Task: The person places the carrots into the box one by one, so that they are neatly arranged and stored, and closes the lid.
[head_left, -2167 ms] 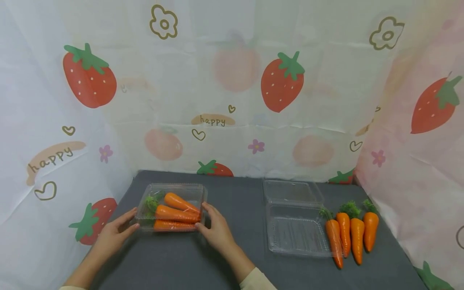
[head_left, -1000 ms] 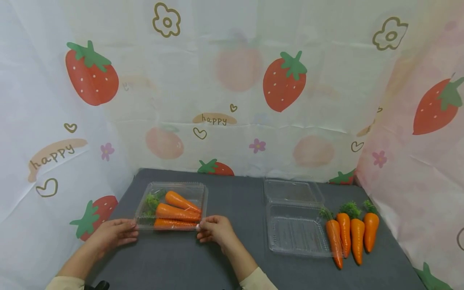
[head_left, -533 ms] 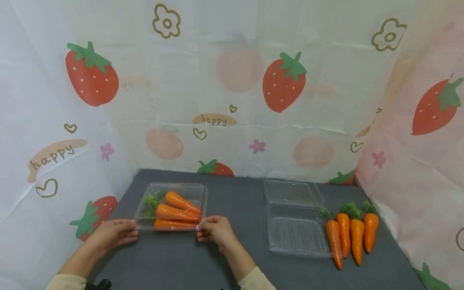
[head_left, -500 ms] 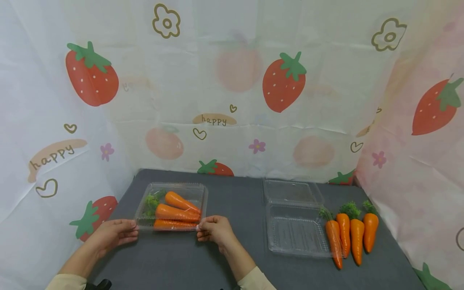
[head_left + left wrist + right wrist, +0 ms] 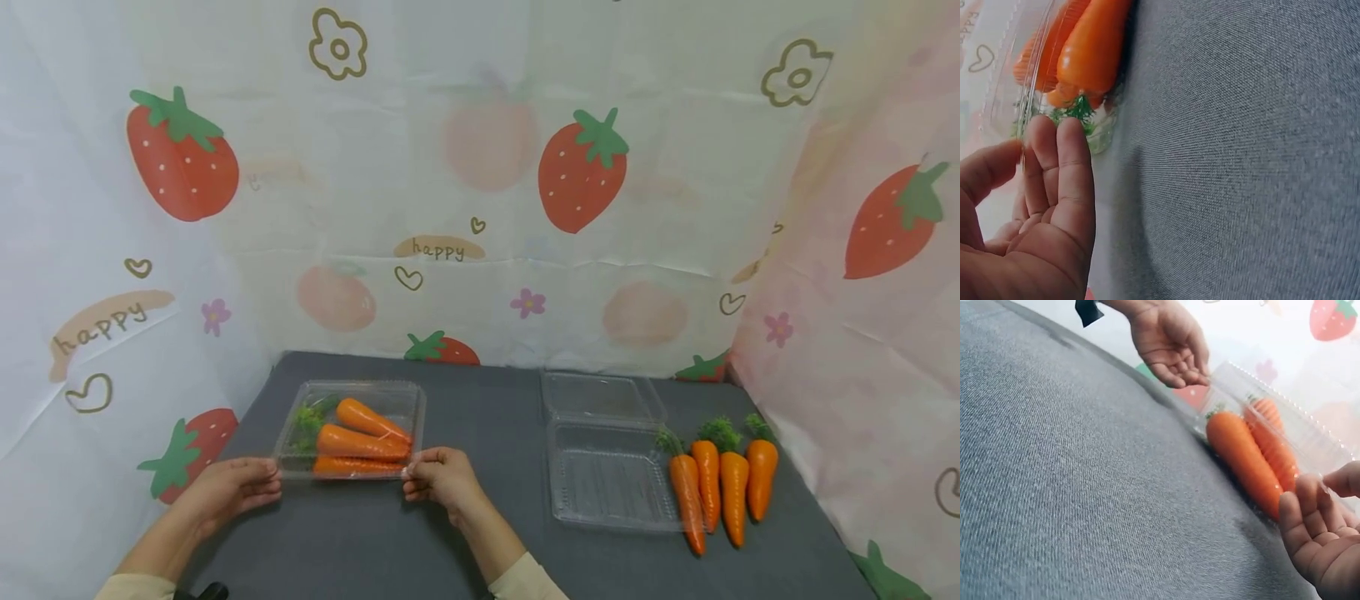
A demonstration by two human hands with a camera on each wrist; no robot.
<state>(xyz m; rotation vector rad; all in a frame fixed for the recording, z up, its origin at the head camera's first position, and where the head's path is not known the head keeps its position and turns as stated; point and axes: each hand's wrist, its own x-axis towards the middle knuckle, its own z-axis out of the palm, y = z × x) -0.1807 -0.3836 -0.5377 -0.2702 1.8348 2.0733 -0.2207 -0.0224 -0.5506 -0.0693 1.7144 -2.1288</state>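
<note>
Fingers (image 5: 1075, 181) of left hand (image 5: 227, 493) and right hand (image 5: 446, 480) pinch the clear box (image 5: 417, 417) (three carrots (image 5: 362, 442) inside, seemingly).

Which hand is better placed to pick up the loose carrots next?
Probably the right hand: it pinches the filled box at its near right corner, nearer the loose carrots. The left hand pinches the near left corner, farther away.

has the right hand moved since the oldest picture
Yes, the right hand shifted toward the person: judged against the open container, its fingers reached level with the hinge before and now pinch the carrot box at its front right corner.
</note>
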